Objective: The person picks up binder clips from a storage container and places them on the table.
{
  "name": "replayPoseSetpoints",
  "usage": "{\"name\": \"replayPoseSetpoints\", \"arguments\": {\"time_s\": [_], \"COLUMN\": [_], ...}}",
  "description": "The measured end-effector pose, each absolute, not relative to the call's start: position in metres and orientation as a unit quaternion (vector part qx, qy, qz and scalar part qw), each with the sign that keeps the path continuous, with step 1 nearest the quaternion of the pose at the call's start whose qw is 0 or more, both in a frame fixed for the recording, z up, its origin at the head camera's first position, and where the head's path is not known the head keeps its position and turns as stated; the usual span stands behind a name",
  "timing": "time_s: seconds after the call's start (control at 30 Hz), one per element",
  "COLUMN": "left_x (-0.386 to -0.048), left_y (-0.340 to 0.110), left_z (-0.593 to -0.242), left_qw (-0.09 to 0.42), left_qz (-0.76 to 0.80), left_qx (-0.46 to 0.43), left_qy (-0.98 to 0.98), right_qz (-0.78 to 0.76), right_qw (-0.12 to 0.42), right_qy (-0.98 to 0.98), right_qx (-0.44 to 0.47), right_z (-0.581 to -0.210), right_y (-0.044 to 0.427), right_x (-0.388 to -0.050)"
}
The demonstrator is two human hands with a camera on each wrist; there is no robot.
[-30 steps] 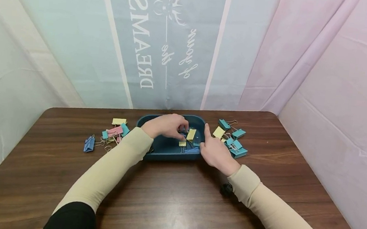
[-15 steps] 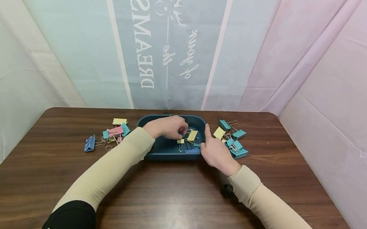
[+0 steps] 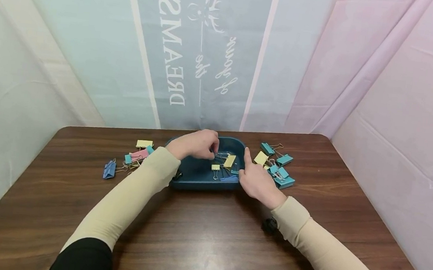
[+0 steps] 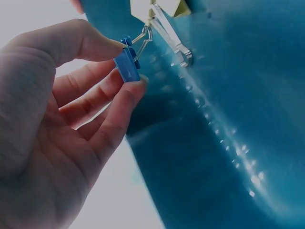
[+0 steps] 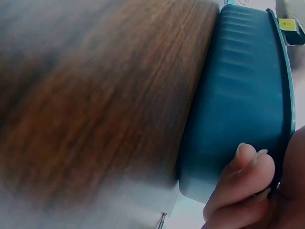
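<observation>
A small blue binder clip (image 4: pixel 126 66) is pinched between the thumb and a fingertip of my left hand (image 3: pixel 195 144), above the inside of the dark teal tray (image 3: pixel 203 186). Close by, the silver handles of a yellow binder clip (image 4: pixel 141 10) almost meet the blue clip's own. In the head view, a larger yellow clip (image 3: pixel 230 161), a small yellow clip (image 3: pixel 215 167) and a blue clip (image 3: pixel 230 178) lie in the tray's right part. My right hand (image 3: pixel 256 179) grips the tray's right end, index finger along the rim, other fingers (image 5: pixel 248 176) against the outer wall.
Left of the tray lies a mixed pile with a pink binder clip (image 3: pixel 140 154), a yellow clip (image 3: pixel 144 143) and a blue clip (image 3: pixel 110 169). Several teal clips (image 3: pixel 284 182) and a yellow clip (image 3: pixel 261 157) lie to the right. A curtain (image 3: pixel 208 63) hangs behind the brown table (image 3: pixel 197 238).
My left fingers have come together on the small blue binder clip, and the hand has risen slightly. The small yellow clip in the tray has shifted a little. My right hand keeps its hold.
</observation>
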State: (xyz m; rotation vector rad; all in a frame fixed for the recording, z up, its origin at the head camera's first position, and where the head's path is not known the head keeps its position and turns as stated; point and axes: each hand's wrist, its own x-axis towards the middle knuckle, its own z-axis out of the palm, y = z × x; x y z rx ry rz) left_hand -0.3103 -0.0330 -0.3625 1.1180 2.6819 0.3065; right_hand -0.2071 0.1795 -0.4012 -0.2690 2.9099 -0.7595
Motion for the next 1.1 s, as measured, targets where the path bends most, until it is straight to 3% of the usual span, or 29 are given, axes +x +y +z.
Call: {"name": "replayPoseSetpoints", "arguments": {"time_s": [0.57, 1.1], "left_x": [-0.295, -0.273], "left_y": [-0.095, -0.213], "left_z": [-0.296, -0.333], "left_qw": [0.03, 0.065], "left_qz": [0.131, 0.166], "left_qx": [0.383, 0.304], "left_qy": [0.914, 0.936], "right_qz": [-0.247, -0.246], "right_qw": [0.055, 0.06], "right_qy": [0.962, 0.962], "right_qx": [-0.099, -0.1], "right_z": [-0.401, -0.401], "right_y": [0.183, 0.181], "right_x": [-0.207, -0.208]}}
